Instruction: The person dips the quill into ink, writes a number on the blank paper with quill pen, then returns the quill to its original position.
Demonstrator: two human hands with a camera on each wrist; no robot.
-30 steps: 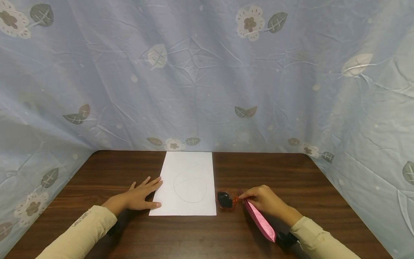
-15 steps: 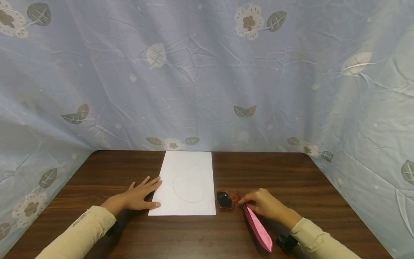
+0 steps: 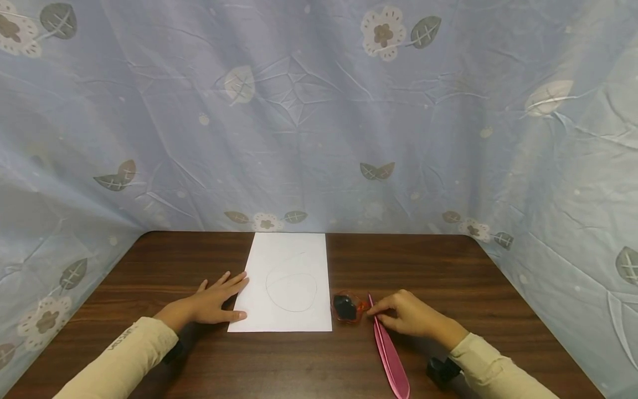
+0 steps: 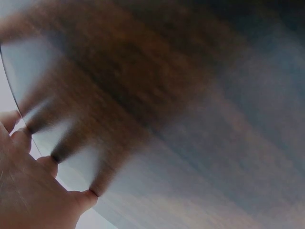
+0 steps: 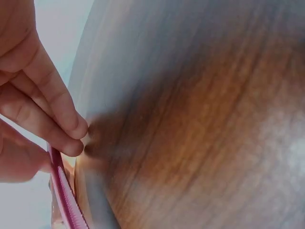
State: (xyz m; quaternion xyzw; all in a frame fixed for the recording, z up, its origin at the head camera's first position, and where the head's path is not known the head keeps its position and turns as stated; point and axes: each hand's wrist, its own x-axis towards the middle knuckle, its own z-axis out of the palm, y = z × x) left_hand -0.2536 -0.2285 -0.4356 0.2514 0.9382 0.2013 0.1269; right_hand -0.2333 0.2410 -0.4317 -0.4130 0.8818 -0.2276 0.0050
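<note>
My left hand point(image 3: 216, 302) lies spread, its fingers on the left edge of a white sheet of paper point(image 3: 314, 252), which bears a thin drawn circle. To the right of the sheet, my right hand point(image 3: 411, 315) pinches the narrow upper end of a long, flat pink thing point(image 3: 391, 357) that tapers and has a thin pale line along it. In the right wrist view a ridged strip runs along this pink piece point(image 5: 69, 202). Beside those fingertips lies a thing with a translucent orange-red rim and a dark, roughly star-shaped middle point(image 3: 345, 307).
The brown wooden table point(image 3: 279, 363) runs back to a pale blue curtain point(image 3: 309, 138) printed with flowers and leaves, which also closes in both sides. A black wrist camera point(image 3: 441, 370) sits under the right wrist, close over the table.
The lower end of the pink thing has swung left and turned, so it looks thinner and darker. My right fingers stay by the orange-rimmed thing. My left hand has not moved.
</note>
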